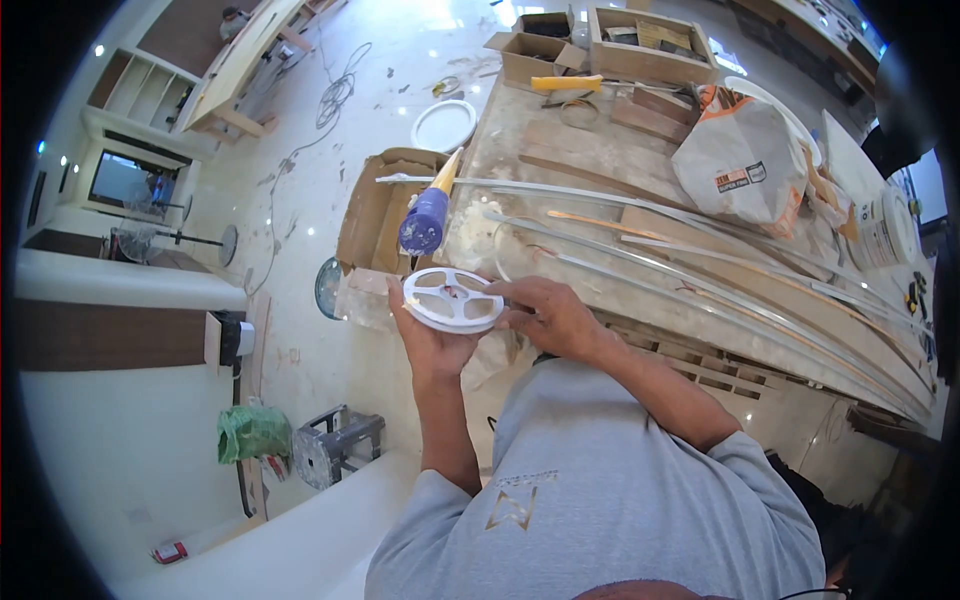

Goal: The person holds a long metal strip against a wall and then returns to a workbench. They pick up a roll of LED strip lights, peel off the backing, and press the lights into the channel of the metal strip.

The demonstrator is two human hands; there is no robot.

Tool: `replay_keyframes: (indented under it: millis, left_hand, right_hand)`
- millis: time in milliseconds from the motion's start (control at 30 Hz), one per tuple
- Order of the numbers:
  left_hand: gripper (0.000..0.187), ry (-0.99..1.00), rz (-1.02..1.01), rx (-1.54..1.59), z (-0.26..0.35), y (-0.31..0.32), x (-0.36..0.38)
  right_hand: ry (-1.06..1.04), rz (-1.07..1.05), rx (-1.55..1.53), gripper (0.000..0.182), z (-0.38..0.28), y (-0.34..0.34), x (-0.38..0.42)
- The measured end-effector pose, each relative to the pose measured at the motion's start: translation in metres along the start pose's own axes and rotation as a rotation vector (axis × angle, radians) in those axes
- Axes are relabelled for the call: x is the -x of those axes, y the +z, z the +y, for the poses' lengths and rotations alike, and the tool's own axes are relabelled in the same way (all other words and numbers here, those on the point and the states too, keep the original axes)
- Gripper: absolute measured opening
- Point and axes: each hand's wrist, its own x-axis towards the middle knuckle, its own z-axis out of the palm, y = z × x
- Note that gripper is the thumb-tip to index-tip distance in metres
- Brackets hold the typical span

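Observation:
A white plastic reel [455, 322] with spokes and cut-outs is held up in front of my chest. My left hand [437, 347] is closed around its left and lower side, with the thumb along the edge. The fingers of my right hand [548, 314] are bent against its right rim; whether they pinch anything thin there I cannot make out. Just beyond the reel, a purple tube with a yellow nozzle [424, 222] stands at the corner of the worktable [580, 265]. An open cardboard box [372, 235] lies beside it.
Long thin strips [640, 255] stretch across the worktable toward the right. A printed bag [735, 165] and a white bucket [885, 230] stand farther right. Wooden and cardboard boxes [655, 50] are at the back. A grey step stool [335, 445] and cables [338, 100] are on the floor.

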Motion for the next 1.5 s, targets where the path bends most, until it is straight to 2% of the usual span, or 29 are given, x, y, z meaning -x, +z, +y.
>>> replay_keyframes:
  millis: [33,67,100,133,267,333,367,433,467,533,567,633,767,833,867,933,967,1100,1167,1200,1267,1400,1467,1500]
  left_hand:
    - [0.091,-0.017,0.045,-0.006,0.0,0.0,-0.001]
    - [0.091,-0.019,0.045,-0.008,-0.001,-0.007,-0.003]
    - [0.092,0.003,-0.009,-0.021,-0.003,-0.019,-0.006]
    - [0.093,0.024,-0.064,-0.035,-0.004,-0.021,-0.006]
    - [0.095,0.13,-0.104,0.005,-0.02,-0.021,-0.003]
    - [0.095,0.235,-0.39,0.047,-0.028,-0.027,0.001]
    - [0.095,0.221,-0.396,0.043,-0.033,-0.032,0.0]
    - [0.101,0.525,-0.341,-0.448,-0.043,-0.038,-0.003]
    - [0.101,0.51,-0.353,-0.45,-0.045,-0.04,-0.002]
    - [0.099,0.5,-0.219,-0.487,-0.045,-0.036,0.003]
    - [0.099,0.493,-0.223,-0.489,-0.046,-0.03,0.005]
    - [0.087,0.5,-0.156,-0.376,-0.048,-0.017,0.01]
    - [0.079,0.431,-0.087,-0.182,-0.036,-0.03,0.004]
    - [0.08,0.173,-0.229,0.038,-0.027,-0.043,0.001]
    - [0.082,0.174,-0.041,0.003,-0.028,-0.02,0.008]
    - [0.084,0.148,-0.008,0.028,-0.026,-0.011,0.009]
    - [0.086,0.116,0.022,0.049,-0.025,-0.01,0.009]
    - [0.09,0.045,-0.025,0.076,-0.024,-0.026,-0.001]
    - [0.09,-0.051,-0.188,0.129,-0.025,-0.031,-0.004]
    - [0.09,-0.05,-0.19,0.129,-0.027,-0.032,-0.005]
    - [0.085,0.079,-0.112,0.086,-0.035,-0.036,-0.006]
    - [0.08,0.178,-0.136,0.05,-0.05,-0.044,-0.011]
    - [0.078,0.273,-0.018,-0.059,-0.052,-0.038,-0.009]
    - [0.078,0.267,-0.02,-0.062,-0.049,-0.037,-0.009]
  right_hand:
    - [0.0,0.002,0.001,0.035,0.002,0.0,0.001]
    - [-0.109,-0.023,0.022,0.035,0.004,0.0,0.003]
    - [-0.219,-0.048,0.044,0.035,0.005,0.0,0.004]
    - [-0.22,-0.044,0.046,0.035,0.005,0.0,0.004]
    - [-0.397,0.082,0.179,0.034,0.001,0.003,0.003]
    - [-0.446,0.122,0.21,0.034,0.001,0.004,0.002]
    - [-0.434,0.124,0.199,0.033,0.001,0.007,0.003]
    - [-0.414,0.144,0.205,0.032,0.0,0.008,0.005]
    - [-0.41,0.113,0.205,0.031,0.0,0.007,0.006]
    - [-0.392,0.083,0.212,0.028,-0.005,0.006,0.007]
    - [-0.387,0.088,0.215,0.028,-0.004,0.007,0.007]
    - [-0.374,0.131,0.151,0.027,0.0,0.011,0.008]
    - [-0.32,0.174,0.112,0.024,0.006,0.009,0.007]
    - [-0.231,0.142,0.044,0.023,0.01,0.004,0.007]
    - [-0.235,0.134,0.039,0.023,0.012,0.002,0.007]
    - [-0.091,0.064,0.024,0.026,0.017,-0.001,0.008]
    - [-0.093,0.061,0.025,0.026,0.018,-0.001,0.007]
    - [-0.153,0.089,-0.012,0.022,0.02,-0.002,0.002]
    - [-0.181,0.097,-0.003,0.02,0.019,-0.001,0.0]
    - [-0.186,0.105,0.014,0.018,0.018,-0.001,-0.001]
    - [-0.189,0.118,0.035,0.016,0.02,0.0,-0.002]
    - [-0.233,0.133,0.093,0.016,0.024,0.007,-0.003]
    - [-0.224,0.145,0.109,0.016,0.024,0.011,-0.004]
    - [-0.23,0.13,0.097,0.016,0.023,0.013,-0.005]
